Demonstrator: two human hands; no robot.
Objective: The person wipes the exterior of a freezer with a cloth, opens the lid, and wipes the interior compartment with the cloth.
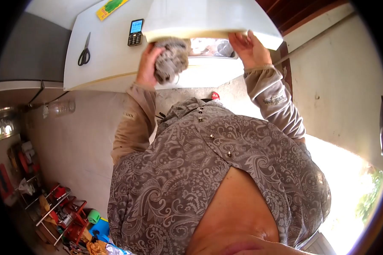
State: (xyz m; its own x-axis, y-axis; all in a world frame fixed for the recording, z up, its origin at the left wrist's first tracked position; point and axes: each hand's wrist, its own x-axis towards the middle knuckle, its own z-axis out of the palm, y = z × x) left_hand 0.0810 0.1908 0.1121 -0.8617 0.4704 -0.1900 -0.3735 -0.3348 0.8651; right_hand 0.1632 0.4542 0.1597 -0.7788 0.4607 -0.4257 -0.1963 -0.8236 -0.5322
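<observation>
A white chest with a lid stands in front of me, the lid (208, 17) raised a little along its front edge. My left hand (150, 63) is wrapped round a crumpled grey-brown patterned cloth (172, 59) at the left end of the gap. On the right, my right hand (250, 49) holds the lid's edge, thumb and fingers on it. Through the gap between my hands, clear plastic bags (212, 46) show inside; what they hold is hard to tell.
On the white surface to the left lie black-handled scissors (84, 55), a keypad phone (135, 32) and a yellow-green packet (110, 8). A red rack (74, 216) with various items stands at lower left. A door panel (336, 89) is at right.
</observation>
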